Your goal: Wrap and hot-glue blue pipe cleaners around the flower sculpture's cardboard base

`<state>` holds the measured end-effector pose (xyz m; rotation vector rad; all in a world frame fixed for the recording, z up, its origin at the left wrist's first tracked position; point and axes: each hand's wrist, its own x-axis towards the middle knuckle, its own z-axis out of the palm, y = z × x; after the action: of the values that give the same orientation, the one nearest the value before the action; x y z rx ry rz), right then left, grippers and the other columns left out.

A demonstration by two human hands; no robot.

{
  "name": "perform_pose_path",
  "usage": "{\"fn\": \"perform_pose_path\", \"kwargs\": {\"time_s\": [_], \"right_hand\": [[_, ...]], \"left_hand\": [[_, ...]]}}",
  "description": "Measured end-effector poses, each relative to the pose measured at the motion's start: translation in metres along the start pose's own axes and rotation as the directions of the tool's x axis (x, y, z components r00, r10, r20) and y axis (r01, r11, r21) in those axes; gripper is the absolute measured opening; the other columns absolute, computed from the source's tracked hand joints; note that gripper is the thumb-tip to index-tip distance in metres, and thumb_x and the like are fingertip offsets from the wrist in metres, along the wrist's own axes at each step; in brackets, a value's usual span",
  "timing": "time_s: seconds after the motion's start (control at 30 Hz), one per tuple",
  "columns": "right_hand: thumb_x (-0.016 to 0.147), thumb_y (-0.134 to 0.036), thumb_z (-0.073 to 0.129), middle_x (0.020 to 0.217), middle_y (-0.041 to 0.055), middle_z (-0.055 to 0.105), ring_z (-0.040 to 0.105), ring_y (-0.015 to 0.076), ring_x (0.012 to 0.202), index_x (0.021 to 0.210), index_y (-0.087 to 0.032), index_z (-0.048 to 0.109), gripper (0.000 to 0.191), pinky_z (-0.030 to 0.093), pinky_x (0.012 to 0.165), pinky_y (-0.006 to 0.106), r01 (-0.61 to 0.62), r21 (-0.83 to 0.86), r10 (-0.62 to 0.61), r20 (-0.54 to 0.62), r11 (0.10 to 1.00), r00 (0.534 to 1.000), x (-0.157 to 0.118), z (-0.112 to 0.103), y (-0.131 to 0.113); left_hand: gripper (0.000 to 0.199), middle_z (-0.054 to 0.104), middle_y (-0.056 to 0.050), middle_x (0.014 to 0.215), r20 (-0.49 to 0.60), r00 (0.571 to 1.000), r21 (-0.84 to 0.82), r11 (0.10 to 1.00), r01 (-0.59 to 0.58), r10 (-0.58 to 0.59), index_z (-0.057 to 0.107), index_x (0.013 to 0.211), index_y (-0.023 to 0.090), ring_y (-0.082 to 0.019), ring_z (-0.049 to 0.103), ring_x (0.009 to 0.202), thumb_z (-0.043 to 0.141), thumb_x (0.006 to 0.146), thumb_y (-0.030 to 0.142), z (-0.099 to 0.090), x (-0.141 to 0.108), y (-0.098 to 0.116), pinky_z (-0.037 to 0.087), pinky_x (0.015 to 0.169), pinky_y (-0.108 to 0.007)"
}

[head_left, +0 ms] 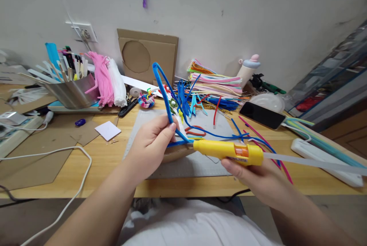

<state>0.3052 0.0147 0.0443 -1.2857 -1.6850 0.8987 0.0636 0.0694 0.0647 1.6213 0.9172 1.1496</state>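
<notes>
A bent blue pipe cleaner [165, 98] rises in a tall loop from my left hand [153, 142], which pinches it between thumb and fingers. My right hand [258, 177] is wrapped round a yellow hot glue gun [223, 150], with a long clear glue stick [309, 162] coming out of its back end. The gun's nozzle points left and meets the blue pipe cleaner near its lower bend, though whether they touch I cannot tell. Below lies a brown cardboard piece [177, 153], partly hidden by my left hand. White and yellow pipe-cleaner pieces show just behind.
A grey cutting mat [200, 167] lies under the work. Pipe-cleaner bundles [215, 85] and a black phone [262, 115] are at the back right. A metal container [73, 91] of sticks stands at the left. White cable [86, 169] runs across the left side.
</notes>
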Motion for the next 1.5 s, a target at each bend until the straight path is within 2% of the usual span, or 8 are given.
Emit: {"fn": "perform_pose_path", "kwargs": {"time_s": [0.53, 0.73, 1.03, 1.13, 1.2, 1.27, 1.33, 1.5], "right_hand": [[0.087, -0.037, 0.066, 0.069, -0.0007, 0.072, 0.068, 0.0162, 0.058, 0.09, -0.025, 0.074, 0.015, 0.057, 0.052, 0.021, 0.024, -0.055, -0.024, -0.012, 0.998, 1.0, -0.005, -0.004, 0.006], [0.091, -0.043, 0.062, 0.081, 0.0008, 0.072, 0.069, 0.0181, 0.07, 0.095, -0.025, 0.068, 0.019, 0.058, 0.062, 0.024, 0.044, -0.261, -0.031, 0.052, 0.964, 0.998, -0.009, -0.011, 0.002], [0.094, -0.049, 0.054, 0.064, -0.0019, 0.06, 0.053, 0.0151, 0.055, 0.073, -0.024, 0.052, 0.033, 0.041, 0.05, 0.026, 0.015, -0.465, 0.085, 0.194, 0.885, 0.977, -0.015, -0.024, -0.021], [0.086, -0.05, 0.067, 0.068, 0.0014, 0.065, 0.058, 0.0175, 0.06, 0.077, -0.024, 0.063, 0.029, 0.046, 0.051, 0.026, -0.096, -0.258, 0.126, 0.103, 0.962, 0.987, -0.018, -0.032, 0.002], [0.08, -0.051, 0.074, 0.077, 0.0059, 0.072, 0.063, 0.0188, 0.063, 0.085, -0.021, 0.07, 0.031, 0.049, 0.05, 0.025, -0.201, 0.059, 0.202, -0.012, 0.978, 0.979, -0.013, -0.036, 0.024], [0.084, -0.05, 0.069, 0.079, 0.0052, 0.071, 0.055, 0.0127, 0.051, 0.089, -0.019, 0.07, 0.032, 0.044, 0.042, 0.023, -0.178, 0.445, 0.267, -0.146, 0.878, 0.953, -0.004, -0.037, 0.046], [0.081, -0.04, 0.071, 0.079, 0.002, 0.07, 0.056, 0.0107, 0.051, 0.093, -0.02, 0.069, 0.023, 0.05, 0.046, 0.021, -0.163, 0.711, 0.399, -0.177, 0.684, 0.9, 0.008, -0.037, 0.067], [0.07, -0.012, 0.065, 0.089, 0.0036, 0.073, 0.071, 0.0127, 0.073, 0.093, -0.02, 0.068, 0.024, 0.061, 0.066, 0.02, -0.283, 0.811, 0.569, -0.074, 0.512, 0.819, 0.025, -0.034, 0.102]], "left_hand": [[0.023, 0.058, 0.004, 0.078, -0.043, 0.999, 0.061, 0.998, 0.015, -0.012, 0.065, 0.088, 0.022, -0.01, 0.057, 0.07, 0.052, 0.095, 0.04, -0.002, 0.0, -0.004, 0.047, 0.067, -0.021], [0.024, 0.06, 0.003, 0.08, -0.038, 0.999, 0.06, 0.998, 0.001, 0.001, 0.065, 0.088, 0.022, -0.01, 0.057, 0.071, 0.052, 0.096, 0.04, -0.001, -0.003, -0.002, 0.047, 0.067, -0.021], [0.023, 0.058, 0.004, 0.076, -0.018, 1.0, 0.111, 0.994, -0.015, 0.017, 0.064, 0.088, 0.023, -0.011, 0.055, 0.069, 0.049, 0.097, 0.038, -0.002, -0.005, -0.006, 0.044, 0.066, -0.022], [0.024, 0.058, 0.003, 0.076, -0.028, 1.0, 0.115, 0.993, -0.008, 0.011, 0.064, 0.088, 0.022, -0.011, 0.056, 0.07, 0.049, 0.097, 0.039, -0.004, -0.005, -0.006, 0.044, 0.067, -0.022], [0.026, 0.057, 0.003, 0.075, -0.045, 0.999, 0.128, 0.992, 0.012, -0.006, 0.063, 0.087, 0.021, -0.012, 0.056, 0.069, 0.049, 0.097, 0.041, -0.005, -0.005, -0.007, 0.043, 0.066, -0.023], [0.028, 0.057, 0.002, 0.075, -0.059, 0.998, 0.145, 0.989, 0.026, -0.017, 0.062, 0.086, 0.02, -0.012, 0.055, 0.069, 0.049, 0.097, 0.043, -0.005, -0.006, -0.008, 0.043, 0.066, -0.024], [0.029, 0.057, 0.002, 0.076, -0.059, 0.998, 0.154, 0.988, 0.024, -0.015, 0.061, 0.086, 0.02, -0.012, 0.055, 0.068, 0.049, 0.097, 0.043, -0.006, -0.006, -0.008, 0.043, 0.065, -0.024], [0.03, 0.056, 0.001, 0.077, -0.054, 0.999, 0.143, 0.99, 0.007, 0.001, 0.061, 0.085, 0.02, -0.013, 0.054, 0.069, 0.048, 0.097, 0.044, -0.006, -0.007, -0.007, 0.043, 0.065, -0.024]]}}
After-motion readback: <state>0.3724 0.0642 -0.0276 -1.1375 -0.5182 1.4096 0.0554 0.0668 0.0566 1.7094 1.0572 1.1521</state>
